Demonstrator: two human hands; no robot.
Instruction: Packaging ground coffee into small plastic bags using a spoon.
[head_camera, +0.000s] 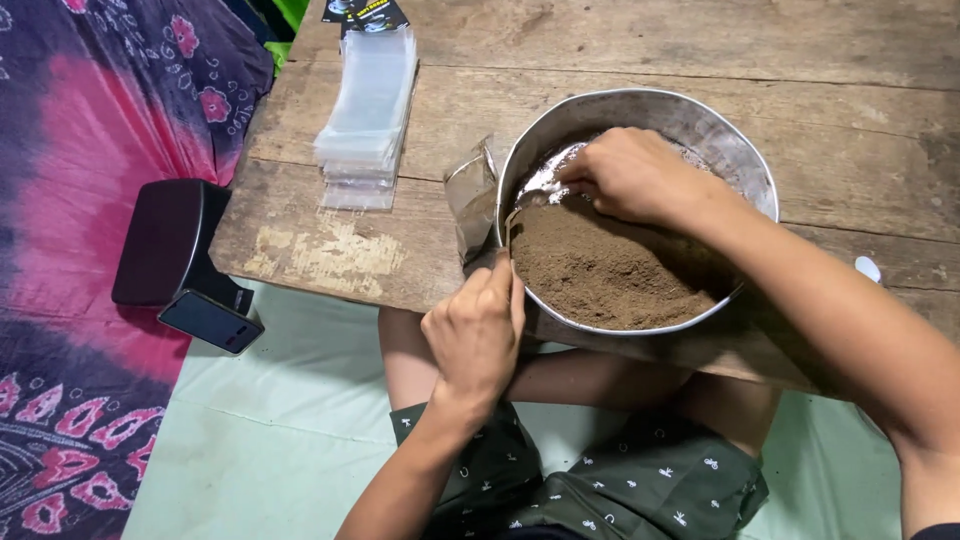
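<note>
A round metal bowl sits near the front edge of a low, worn wooden tabletop, toward its right part, and slightly overhangs that edge. It is about half filled with fine brown powder, heaped on the side closest to the person, with bare metal showing at the far wall.

The right hand reaches down into the bowl from the right, fingers curled at the edge of the powder; it seems to be gripping a small scoop or spoon, though the tool is mostly hidden under the fingers. The left hand is closed at the bowl's near-left rim, pinching the lower end of a small clear plastic pouch that stands upright, touching the outside of the bowl's left wall. The pouch already looks brownish inside.

Farther along the tabletop, near its left edge, lies a neat stack of empty clear pouches, well apart from the bowl, with a dark printed card at its far end. Off the tabletop's left front corner, a black box rests on a pink and purple patterned cloth, with a dark phone just beside it. The person sits cross-legged on a pale green sheet, knees under the front edge, wearing dark green patterned shorts.
</note>
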